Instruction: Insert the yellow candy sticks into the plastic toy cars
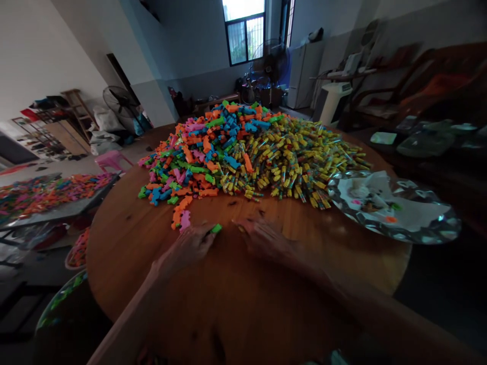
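Note:
My left hand is closed around a small plastic toy piece, whose bright green end sticks out past the fingers. To its right, my right hand hovers low over the table with fingers pressed together; what they hold, if anything, is too blurred to make out. Beside my left hand lie a pink toy piece and orange toy pieces. Ahead is a heap of orange, blue, green and pink toy pieces. It runs into a pile of slim clear tubes with yellow ends.
The round wooden table carries both heaps. At its right edge sits a shiny scalloped tray with white paper and scraps. More coloured pieces fill a side table and a basket at left. A standing fan is behind.

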`<state>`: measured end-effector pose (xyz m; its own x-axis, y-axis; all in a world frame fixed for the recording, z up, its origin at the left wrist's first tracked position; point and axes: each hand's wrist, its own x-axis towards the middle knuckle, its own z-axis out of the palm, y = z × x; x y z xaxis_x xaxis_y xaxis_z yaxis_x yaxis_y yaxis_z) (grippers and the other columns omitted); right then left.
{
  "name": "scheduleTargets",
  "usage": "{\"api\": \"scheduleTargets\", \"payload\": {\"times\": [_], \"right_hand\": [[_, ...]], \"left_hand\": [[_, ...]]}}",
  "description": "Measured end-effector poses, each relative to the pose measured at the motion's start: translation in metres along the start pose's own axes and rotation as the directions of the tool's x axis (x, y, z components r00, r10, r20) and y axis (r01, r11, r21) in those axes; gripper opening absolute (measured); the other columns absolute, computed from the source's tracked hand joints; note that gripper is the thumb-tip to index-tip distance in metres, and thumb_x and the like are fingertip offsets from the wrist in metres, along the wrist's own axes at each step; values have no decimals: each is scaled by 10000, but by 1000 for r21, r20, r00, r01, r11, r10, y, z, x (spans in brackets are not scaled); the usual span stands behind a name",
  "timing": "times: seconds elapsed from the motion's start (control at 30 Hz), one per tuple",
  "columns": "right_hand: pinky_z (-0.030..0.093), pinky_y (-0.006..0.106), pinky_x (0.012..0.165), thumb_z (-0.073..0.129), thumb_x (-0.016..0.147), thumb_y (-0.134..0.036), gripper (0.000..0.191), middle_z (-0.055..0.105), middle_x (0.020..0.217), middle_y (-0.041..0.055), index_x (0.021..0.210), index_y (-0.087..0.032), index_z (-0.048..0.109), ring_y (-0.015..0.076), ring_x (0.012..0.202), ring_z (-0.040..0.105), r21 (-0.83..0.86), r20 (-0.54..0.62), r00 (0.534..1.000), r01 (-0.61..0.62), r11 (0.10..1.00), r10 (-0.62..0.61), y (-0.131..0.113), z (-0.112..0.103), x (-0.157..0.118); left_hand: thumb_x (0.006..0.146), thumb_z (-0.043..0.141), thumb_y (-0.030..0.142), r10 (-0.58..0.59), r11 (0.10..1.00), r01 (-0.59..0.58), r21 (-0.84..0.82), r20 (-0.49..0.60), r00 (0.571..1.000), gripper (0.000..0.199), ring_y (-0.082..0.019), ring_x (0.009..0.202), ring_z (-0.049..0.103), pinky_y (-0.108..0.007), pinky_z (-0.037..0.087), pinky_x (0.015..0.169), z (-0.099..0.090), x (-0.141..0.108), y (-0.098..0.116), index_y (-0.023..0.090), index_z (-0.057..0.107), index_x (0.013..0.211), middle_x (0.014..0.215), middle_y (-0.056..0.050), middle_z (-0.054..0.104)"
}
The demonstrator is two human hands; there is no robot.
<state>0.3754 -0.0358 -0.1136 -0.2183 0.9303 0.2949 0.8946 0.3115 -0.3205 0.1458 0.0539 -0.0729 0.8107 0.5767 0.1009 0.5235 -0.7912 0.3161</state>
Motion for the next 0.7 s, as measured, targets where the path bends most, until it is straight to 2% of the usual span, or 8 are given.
{"api": "scheduleTargets", "payload": {"times": [0.1,0.23,0.37,0.5,0.7], "right_hand": [[449,328,884,524,895,-177,393,712,1150,142,1271,-136,630,228,1009,650,72,45,999,13,997,-17,-9,-16,-2],[445,288,748,548,796,-123,406,736,1025,100,1180,-171,671,206,864,660,94,235,967,82,992,-102,-12,-38,10],[418,286,707,562,770,-118,350,698,1000,125,1098,-142,683,201,835,622,-30,357,923,161,987,-140,-7,-34,20],[378,305,695,551,831,-158,216,671,1005,125,1000,-162,685,208,846,595,-99,371,915,210,973,-160,-2,-16,23],[301,302,626,515,832,-117,253,623,1093,132,1034,-170,658,174,784,550,-158,220,965,177,971,-140,-6,-11,27]], "left_hand": [[974,426,251,-26,999,25,-43,-39,999,229,-150,734,565,-259,395,676,4,-4,-5,177,642,991,826,-29,627],[978,449,270,-39,999,39,2,-72,997,231,-186,837,591,-299,423,760,12,-5,-11,191,638,1086,928,-54,657],[1003,451,311,-49,999,48,-6,-91,995,230,-190,848,592,-306,420,764,17,-7,-13,202,648,1047,910,-45,651],[1004,480,293,-36,998,32,-47,-96,995,204,-176,820,583,-294,405,733,17,-9,-12,208,662,1033,872,-33,640],[1012,482,269,-6,991,-7,-134,-98,995,205,-175,845,586,-287,414,744,14,-9,-6,197,673,1016,883,-41,640]]}}
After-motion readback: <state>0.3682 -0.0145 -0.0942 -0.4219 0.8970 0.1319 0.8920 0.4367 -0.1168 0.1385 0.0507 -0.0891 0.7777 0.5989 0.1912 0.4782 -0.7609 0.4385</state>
